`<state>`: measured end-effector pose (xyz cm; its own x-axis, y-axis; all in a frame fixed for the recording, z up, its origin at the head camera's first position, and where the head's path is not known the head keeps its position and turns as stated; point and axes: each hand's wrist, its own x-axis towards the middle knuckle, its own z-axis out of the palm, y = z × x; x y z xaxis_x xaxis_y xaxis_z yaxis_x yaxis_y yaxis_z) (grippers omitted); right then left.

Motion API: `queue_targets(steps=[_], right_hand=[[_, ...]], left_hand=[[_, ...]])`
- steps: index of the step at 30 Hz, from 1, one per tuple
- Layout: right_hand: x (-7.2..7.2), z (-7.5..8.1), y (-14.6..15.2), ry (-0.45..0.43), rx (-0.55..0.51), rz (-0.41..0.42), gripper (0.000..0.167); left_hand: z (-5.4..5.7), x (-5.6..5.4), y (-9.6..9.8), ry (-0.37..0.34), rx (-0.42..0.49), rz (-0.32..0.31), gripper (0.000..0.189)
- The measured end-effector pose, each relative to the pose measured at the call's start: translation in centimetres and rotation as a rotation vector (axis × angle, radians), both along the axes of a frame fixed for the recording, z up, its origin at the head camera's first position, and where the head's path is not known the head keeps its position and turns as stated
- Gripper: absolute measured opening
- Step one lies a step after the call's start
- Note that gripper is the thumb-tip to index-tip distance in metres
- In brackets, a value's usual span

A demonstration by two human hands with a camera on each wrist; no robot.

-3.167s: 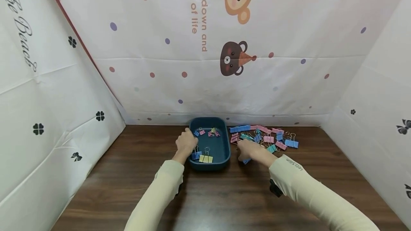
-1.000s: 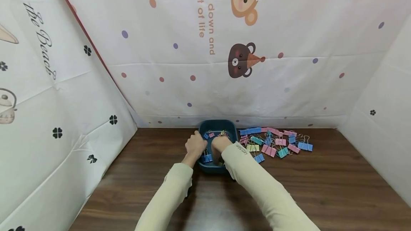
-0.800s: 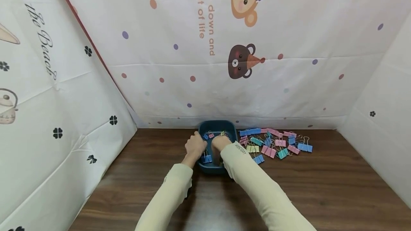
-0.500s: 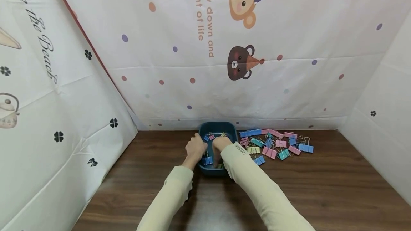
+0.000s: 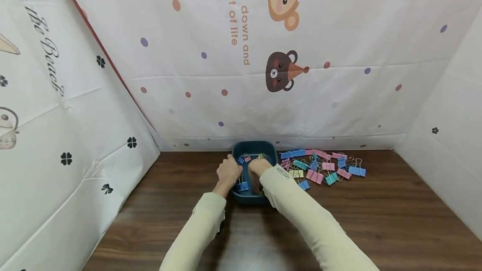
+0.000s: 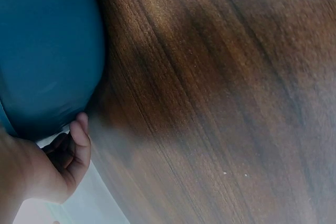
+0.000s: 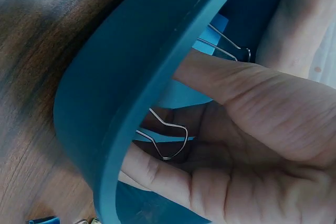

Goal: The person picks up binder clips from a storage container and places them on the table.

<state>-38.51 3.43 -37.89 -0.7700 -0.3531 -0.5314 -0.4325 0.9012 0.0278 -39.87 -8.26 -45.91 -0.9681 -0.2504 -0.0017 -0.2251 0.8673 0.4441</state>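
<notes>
My left hand (image 5: 228,170) grips the left rim of a dark blue plastic bin (image 5: 248,200); in the left wrist view its fingers (image 6: 81,140) curl by the outer wall. Inside the bin's front half, my right hand (image 5: 259,168) reaches down with its fingertips mostly hidden. From the right wrist, a binder clip's wire handle (image 7: 178,135) shows between thumb and fingers, its body hidden by the rim. A blue binder clip (image 5: 242,186) lies left of that hand. Smaller clips, including a pink one (image 5: 247,159), sit at the bin's far end.
Right of the bin, a pile of pink, blue, green and yellow binder clips spreads over the brown wooden table (image 5: 339,216); a pink clip (image 5: 314,176) lies in its middle. A printed white cloth (image 5: 180,112) hangs behind, with more cloth at both sides.
My right hand has gone from the clip pile leftward into the bin, and stays there over the last second. The left hand keeps to the bin's rim. The head view has shifted slightly.
</notes>
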Motion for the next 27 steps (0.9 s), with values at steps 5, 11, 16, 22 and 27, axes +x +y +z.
queue_targets(steps=[5, 11, 16, 22, 27], right_hand=[[-0.2, 0.8, -0.3, -0.118, 0.172, 0.036, 0.009], [0.5, 2.0, -0.5, -0.132, 0.194, -0.006, 0.015], [1.6, 3.4, 0.4, -0.105, 0.153, -0.035, 0.046], [2.6, 4.9, 2.4, -0.023, -0.022, -0.093, 0.071], [2.7, 5.6, 5.1, 0.123, -0.158, -0.074, 0.050]], left_hand=[[-0.1, 0.2, 0.2, -0.004, 0.010, -0.010, 0.044], [-0.1, 0.7, -0.2, -0.020, 0.011, 0.002, 0.047], [-0.1, 0.8, -0.2, -0.026, -0.010, -0.002, 0.047], [0.3, 0.7, -0.1, -0.031, -0.007, -0.015, 0.046], [0.6, 0.4, 0.0, -0.030, 0.002, -0.031, 0.044]])
